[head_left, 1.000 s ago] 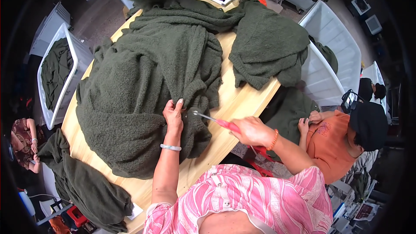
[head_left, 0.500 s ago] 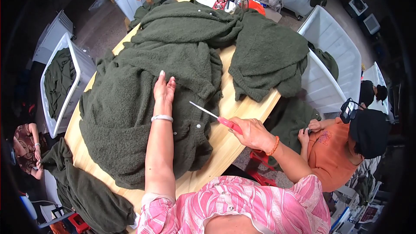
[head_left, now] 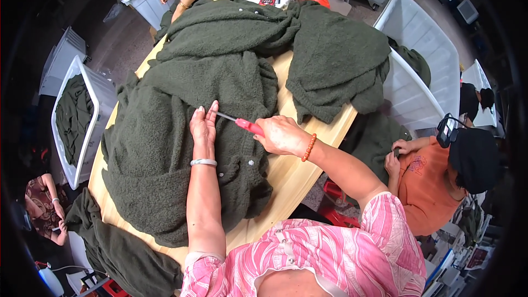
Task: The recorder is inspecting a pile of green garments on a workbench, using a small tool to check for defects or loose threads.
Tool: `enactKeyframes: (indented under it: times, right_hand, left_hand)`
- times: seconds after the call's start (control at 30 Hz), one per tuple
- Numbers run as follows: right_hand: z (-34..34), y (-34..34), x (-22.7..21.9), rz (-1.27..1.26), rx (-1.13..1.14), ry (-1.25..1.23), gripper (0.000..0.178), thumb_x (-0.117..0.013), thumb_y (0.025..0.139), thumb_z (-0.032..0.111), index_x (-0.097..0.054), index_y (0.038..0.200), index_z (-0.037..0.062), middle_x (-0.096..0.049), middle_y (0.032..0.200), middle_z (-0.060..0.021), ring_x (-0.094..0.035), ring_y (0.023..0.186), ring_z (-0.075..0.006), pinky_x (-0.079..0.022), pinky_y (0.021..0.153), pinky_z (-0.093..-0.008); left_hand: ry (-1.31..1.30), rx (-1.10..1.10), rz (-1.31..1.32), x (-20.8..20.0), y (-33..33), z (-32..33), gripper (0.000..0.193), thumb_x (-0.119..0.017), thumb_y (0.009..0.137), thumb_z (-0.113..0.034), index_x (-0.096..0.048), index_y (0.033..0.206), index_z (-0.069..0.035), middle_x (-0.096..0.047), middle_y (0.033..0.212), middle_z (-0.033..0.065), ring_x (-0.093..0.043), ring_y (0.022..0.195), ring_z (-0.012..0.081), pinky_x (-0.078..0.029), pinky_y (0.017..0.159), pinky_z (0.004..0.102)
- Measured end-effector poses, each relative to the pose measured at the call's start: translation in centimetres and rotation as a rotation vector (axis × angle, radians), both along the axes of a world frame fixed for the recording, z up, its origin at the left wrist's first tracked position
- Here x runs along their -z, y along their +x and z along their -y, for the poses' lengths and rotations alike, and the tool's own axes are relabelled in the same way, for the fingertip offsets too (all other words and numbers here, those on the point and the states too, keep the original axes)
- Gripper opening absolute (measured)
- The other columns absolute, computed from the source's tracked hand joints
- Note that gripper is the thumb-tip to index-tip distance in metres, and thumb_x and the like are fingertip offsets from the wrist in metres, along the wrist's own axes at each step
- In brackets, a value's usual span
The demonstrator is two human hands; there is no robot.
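Wooden table (head_left: 289,181) beneath green fleece (head_left: 148,126), right grip (head_left: 282,134) clamped on red-handled tool (head_left: 248,126), left grip (head_left: 203,126) near its tip, closure unclear

Most of the pale, wood-grained table (head_left: 289,179) is covered by a large, rumpled heap of dark green, fuzzy fabric (head_left: 154,132). A smaller, layered pile of dark green, fuzzy fabric (head_left: 338,58) is laid at the right edge, where a strip of bare wood is exposed between the two.
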State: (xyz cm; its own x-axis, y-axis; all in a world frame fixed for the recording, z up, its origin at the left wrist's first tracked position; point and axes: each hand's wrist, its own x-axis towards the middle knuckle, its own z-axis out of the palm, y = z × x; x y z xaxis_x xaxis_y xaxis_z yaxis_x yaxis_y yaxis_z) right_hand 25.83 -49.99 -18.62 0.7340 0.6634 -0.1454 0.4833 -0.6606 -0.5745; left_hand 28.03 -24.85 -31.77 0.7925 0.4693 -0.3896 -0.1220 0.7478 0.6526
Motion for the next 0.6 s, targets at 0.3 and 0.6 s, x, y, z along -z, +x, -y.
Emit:
enactKeyframes:
  times: [0.3, 0.6]
  right_hand:
    - [1.8, -0.8, 0.9, -0.053, 0.090, -0.010, 0.024, -0.061, 0.090, 0.026, -0.060, 0.098, 0.0027, -0.069, 0.087, -0.0216, -0.067, 0.088, -0.0407, -0.052, 0.079, -0.0511]
    - [11.9, -4.8, 2.5, -0.104, 0.458, 0.023, 0.023, -0.061, 0.092, 0.026, -0.059, 0.102, 0.0063, -0.067, 0.085, -0.0224, -0.064, 0.083, -0.0450, -0.051, 0.076, -0.0532]
  left_hand:
    - [0.076, 0.034, 0.014, -0.4, -0.7, 0.3, 0.011, -0.049, 0.100, -0.003, -0.044, 0.091, 0.001, -0.052, 0.095, 0.0102, -0.061, 0.110, 0.0490, -0.056, 0.096, 0.0527]
    - [2.069, 1.262, -0.173, -7.3, -10.4, 9.5, 0.090, -0.089, 0.061, -0.036, -0.049, 0.137, -0.007, -0.061, 0.114, 0.0141, -0.056, 0.110, 0.0307, -0.043, 0.092, 0.0447]
